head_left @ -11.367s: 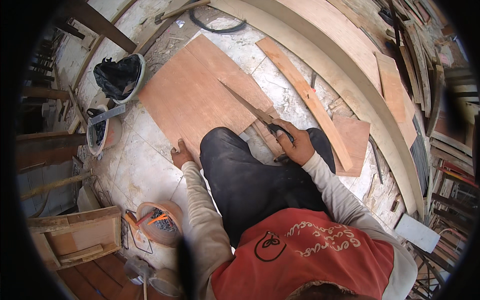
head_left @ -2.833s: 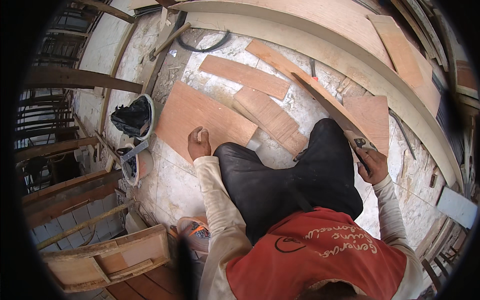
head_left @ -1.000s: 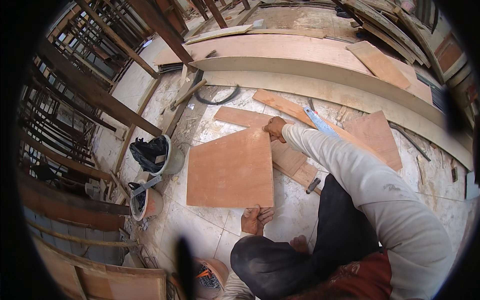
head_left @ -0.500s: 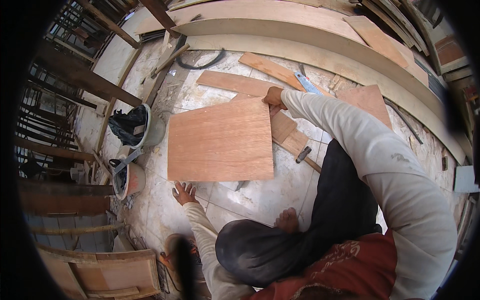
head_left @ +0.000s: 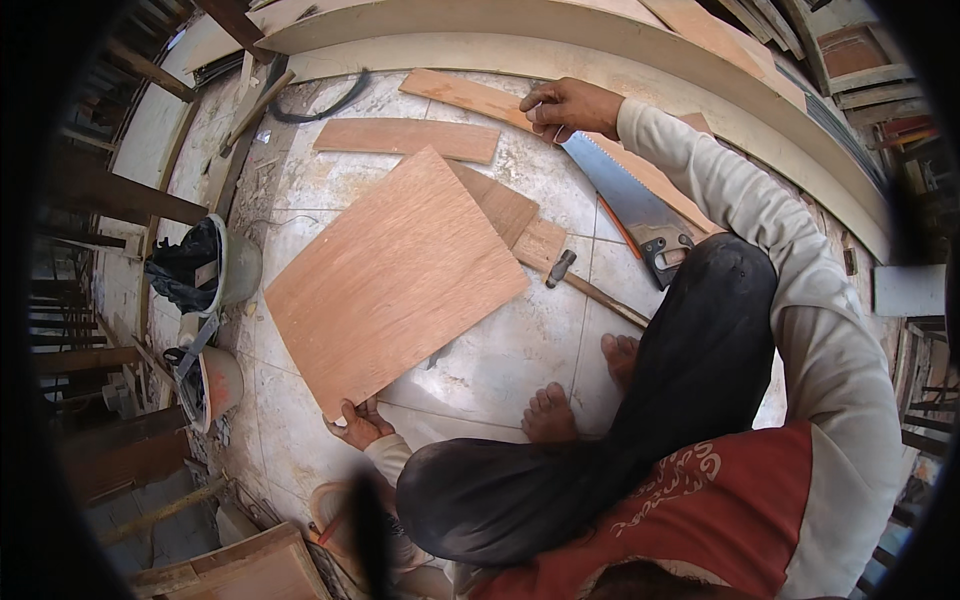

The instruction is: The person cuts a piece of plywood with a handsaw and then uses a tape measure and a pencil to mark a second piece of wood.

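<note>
A rectangular plywood sheet point(head_left: 395, 285) lies slanted in front of me, partly covering some smaller wood pieces. My left hand point(head_left: 362, 425) grips its near corner, thumb and fingers closed around the edge. Over to the right, my right hand point(head_left: 577, 106) hovers off the sheet with its fingers loosely curled and apart; nothing shows clearly between them. Beneath that hand is the tip of a handsaw point(head_left: 625, 185), whose dark handle rests by my knee. A hammer point(head_left: 600, 287) with a wooden handle lies between the sheet and my leg.
Thin plywood strips point(head_left: 410, 137) lie on the tiled floor point(head_left: 500, 385) beyond the sheet. Two buckets point(head_left: 240, 265) stand at the left, one with black plastic inside. A long board point(head_left: 480, 50) crosses the back, near a coil of black wire point(head_left: 325, 105).
The plywood sheet has turned and come down leftward. My right hand has let go of its far corner and moved off, while my left hand has taken hold of the near corner.
</note>
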Tool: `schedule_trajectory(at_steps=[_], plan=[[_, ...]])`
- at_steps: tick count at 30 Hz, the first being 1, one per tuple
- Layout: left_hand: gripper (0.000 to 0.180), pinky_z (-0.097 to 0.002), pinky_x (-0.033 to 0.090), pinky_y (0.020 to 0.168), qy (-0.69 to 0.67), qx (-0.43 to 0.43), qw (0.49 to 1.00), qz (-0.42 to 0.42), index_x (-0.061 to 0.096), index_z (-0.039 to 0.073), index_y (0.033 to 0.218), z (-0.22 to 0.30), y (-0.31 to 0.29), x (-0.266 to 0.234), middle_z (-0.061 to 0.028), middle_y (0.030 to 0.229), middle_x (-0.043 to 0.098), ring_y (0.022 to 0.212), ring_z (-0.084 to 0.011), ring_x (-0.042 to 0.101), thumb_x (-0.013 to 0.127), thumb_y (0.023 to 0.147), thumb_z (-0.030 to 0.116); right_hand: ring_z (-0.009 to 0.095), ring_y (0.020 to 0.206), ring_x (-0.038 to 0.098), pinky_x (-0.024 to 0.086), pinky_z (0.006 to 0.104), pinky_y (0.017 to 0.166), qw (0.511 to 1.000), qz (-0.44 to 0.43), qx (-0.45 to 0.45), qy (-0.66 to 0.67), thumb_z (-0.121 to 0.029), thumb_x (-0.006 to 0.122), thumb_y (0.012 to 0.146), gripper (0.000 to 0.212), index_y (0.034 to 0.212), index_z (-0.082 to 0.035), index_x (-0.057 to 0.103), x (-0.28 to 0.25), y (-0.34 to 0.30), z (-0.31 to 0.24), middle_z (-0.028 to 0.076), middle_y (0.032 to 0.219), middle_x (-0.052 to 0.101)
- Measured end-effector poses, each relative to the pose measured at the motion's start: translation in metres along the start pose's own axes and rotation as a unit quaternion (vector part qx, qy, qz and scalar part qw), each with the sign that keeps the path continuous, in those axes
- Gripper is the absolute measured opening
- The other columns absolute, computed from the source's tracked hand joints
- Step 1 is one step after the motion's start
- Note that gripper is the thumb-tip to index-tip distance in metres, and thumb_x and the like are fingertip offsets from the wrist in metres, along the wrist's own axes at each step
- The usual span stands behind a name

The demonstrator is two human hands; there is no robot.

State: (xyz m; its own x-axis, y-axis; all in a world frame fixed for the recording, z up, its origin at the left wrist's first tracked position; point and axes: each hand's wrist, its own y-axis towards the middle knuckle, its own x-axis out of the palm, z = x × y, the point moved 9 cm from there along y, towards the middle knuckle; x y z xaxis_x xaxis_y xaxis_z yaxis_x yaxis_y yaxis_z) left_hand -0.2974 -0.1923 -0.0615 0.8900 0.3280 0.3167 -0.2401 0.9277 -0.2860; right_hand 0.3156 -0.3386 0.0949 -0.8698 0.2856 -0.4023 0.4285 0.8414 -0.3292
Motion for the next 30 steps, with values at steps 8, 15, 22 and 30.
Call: schedule_trajectory(at_steps=[8, 15, 22, 30], plan=[[0.069, -0.0464, 0.046, 0.105, 0.272, 0.015, 0.952, -0.136, 0.012, 0.011, 0.147, -0.047, -0.029, -0.083, -0.0194, 0.138, 0.044, 0.122, -0.0319, 0.052, 0.060, 0.098, 0.016, 0.036, 0.083, 0.067, 0.052, 0.0477, 0.073, 0.950, 0.102, -0.075, -0.286, -0.021, 0.059, 0.092, 0.022, 0.098, -0.001, 0.066, 0.074, -0.131, 0.142, 0.020, 0.093, 0.068], [0.073, -0.0436, 0.044, 0.105, 0.378, 0.115, 0.882, -0.256, 0.008, 0.010, 0.152, -0.025, -0.043, -0.061, -0.0195, 0.145, 0.035, 0.125, -0.0333, 0.047, 0.057, 0.100, 0.023, 0.040, 0.080, 0.069, 0.054, 0.0497, 0.067, 0.899, 0.134, 0.113, -0.402, -0.018, 0.053, 0.095, 0.031, 0.122, -0.003, 0.055, 0.091, -0.152, 0.194, 0.020, 0.092, 0.067], [0.040, -0.0409, 0.049, 0.096, 0.434, 0.215, 0.833, -0.268, 0.038, 0.000, 0.133, -0.020, -0.095, -0.013, -0.0218, 0.124, 0.054, 0.111, -0.0326, 0.058, 0.055, 0.101, 0.018, 0.037, 0.066, 0.068, 0.053, 0.0493, 0.057, 0.878, 0.164, 0.022, -0.450, -0.024, 0.051, 0.098, 0.049, 0.140, 0.001, 0.044, 0.062, -0.149, 0.198, 0.021, 0.084, 0.069], [0.044, -0.0376, 0.047, 0.103, 0.580, 0.190, 0.767, -0.199, 0.044, -0.005, 0.139, -0.015, -0.097, -0.018, -0.0219, 0.126, 0.062, 0.117, -0.0323, 0.061, 0.053, 0.102, 0.019, 0.041, 0.070, 0.070, 0.054, 0.0519, 0.062, 0.878, 0.054, 0.156, -0.449, -0.015, 0.047, 0.094, 0.051, 0.138, 0.008, 0.039, 0.094, -0.139, 0.206, 0.024, 0.081, 0.070]])
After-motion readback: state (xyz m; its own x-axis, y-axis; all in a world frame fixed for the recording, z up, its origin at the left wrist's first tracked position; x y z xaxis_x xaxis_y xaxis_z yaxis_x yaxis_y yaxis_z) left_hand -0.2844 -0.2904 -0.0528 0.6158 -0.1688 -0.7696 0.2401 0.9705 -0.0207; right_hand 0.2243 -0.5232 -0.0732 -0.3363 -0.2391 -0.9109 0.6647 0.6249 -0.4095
